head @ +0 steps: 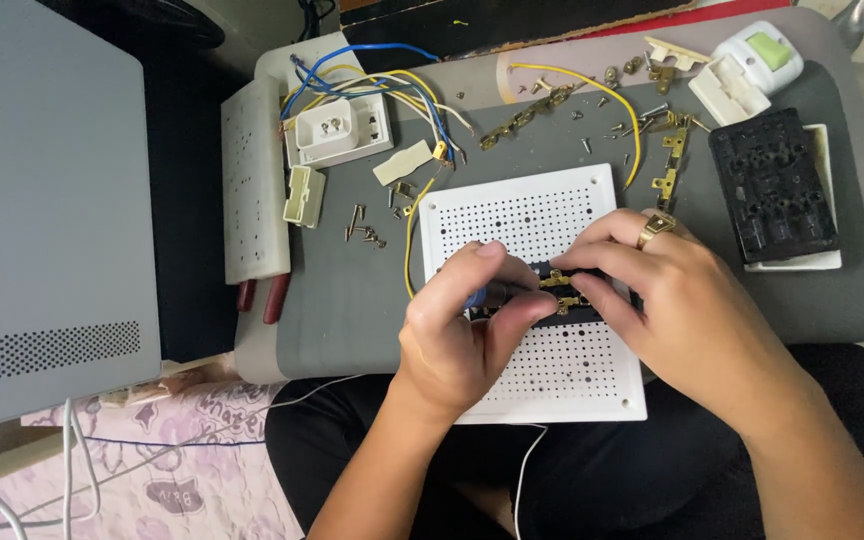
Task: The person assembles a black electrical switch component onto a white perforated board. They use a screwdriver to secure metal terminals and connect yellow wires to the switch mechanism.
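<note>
A small black socket insert (564, 296) with brass contact clips (556, 282) sits at the centre of the frame, held just above a white perforated panel (532, 215). It looks light, rigid and a little fiddly; the brass pieces seem thin and likely to bend or slip out, so the black plastic edges look the safest place to grip. The right hand (687, 300), wearing a gold ring (655, 230), pinches the insert from the right, its fingers (602, 258) curled close together over the brass. The left hand (452, 330) closes thumb and forefinger around a blue-handled tool (476, 297) touching the insert's left end. Loose screws (364, 232), brass strips (670, 165) and coloured wires (372, 80) lie across the grey mat (342, 290) toward the top.
</note>
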